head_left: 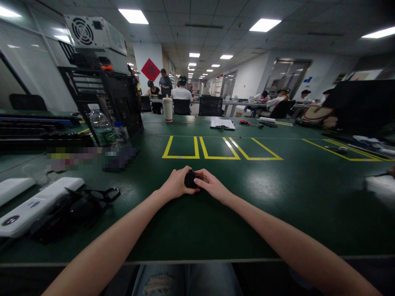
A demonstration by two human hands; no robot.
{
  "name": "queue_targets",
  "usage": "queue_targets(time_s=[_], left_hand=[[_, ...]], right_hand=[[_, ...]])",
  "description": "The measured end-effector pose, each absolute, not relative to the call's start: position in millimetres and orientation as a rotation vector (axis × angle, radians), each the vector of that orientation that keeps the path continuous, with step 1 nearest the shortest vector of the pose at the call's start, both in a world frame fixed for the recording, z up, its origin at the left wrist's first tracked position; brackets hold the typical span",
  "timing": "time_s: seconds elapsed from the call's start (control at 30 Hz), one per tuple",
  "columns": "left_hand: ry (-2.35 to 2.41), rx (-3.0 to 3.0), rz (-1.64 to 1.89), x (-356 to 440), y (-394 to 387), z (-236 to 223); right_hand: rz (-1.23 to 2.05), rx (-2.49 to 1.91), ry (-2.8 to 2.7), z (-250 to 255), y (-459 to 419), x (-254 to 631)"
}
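Observation:
Just above the green table point(216, 226), straight in front of me, both hands meet around a small black object point(190, 179). It looks rounded and dark, and its kind cannot be made out. My left hand point(176, 183) wraps it from the left, thumb below and fingers over the top. From the right, my right hand point(210, 184) presses its thumb and fingertips against the object's side. Parts of the object are hidden behind the fingers.
Yellow tape outlines point(182, 157) lie beyond my hands. At left are a white device point(43, 205), black glasses point(105, 194), a water bottle point(103, 127) and an open computer case point(120, 102). Farther back stand a cup point(167, 109) and a clipboard point(222, 123). Other people sit beyond.

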State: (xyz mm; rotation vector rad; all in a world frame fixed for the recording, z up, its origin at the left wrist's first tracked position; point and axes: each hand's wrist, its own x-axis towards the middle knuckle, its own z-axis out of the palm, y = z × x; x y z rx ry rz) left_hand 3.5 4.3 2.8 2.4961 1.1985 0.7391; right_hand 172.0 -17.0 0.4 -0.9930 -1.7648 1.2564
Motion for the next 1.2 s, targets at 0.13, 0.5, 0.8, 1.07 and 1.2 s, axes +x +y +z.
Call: queue_targets(time_s=[0.13, 0.5, 0.8, 1.07, 1.2], left_hand=[[1.194, 2.501, 0.737, 3.4, 4.4, 2.7], [1.211, 2.527, 0.755, 3.8, 7.8, -1.8], [1.216, 2.5, 0.737, 4.8, 4.1, 3.4], [1.21, 2.513, 0.74, 3.3, 3.4, 4.2], [1.181, 2.514, 0.747, 3.1, 6.0, 1.0]], right_hand=[[1.285, -0.967, -1.731, 2.3, -19.0, 171.4], [1.248, -0.963, -1.716, -1.1, -16.5, 170.7], [1.289, -0.933, -1.741, 0.7, -17.4, 171.8], [1.285, -0.932, -1.71, -0.6, -17.6, 171.0], [1.289, -0.955, -1.713, 0.0, -17.6, 171.8]])
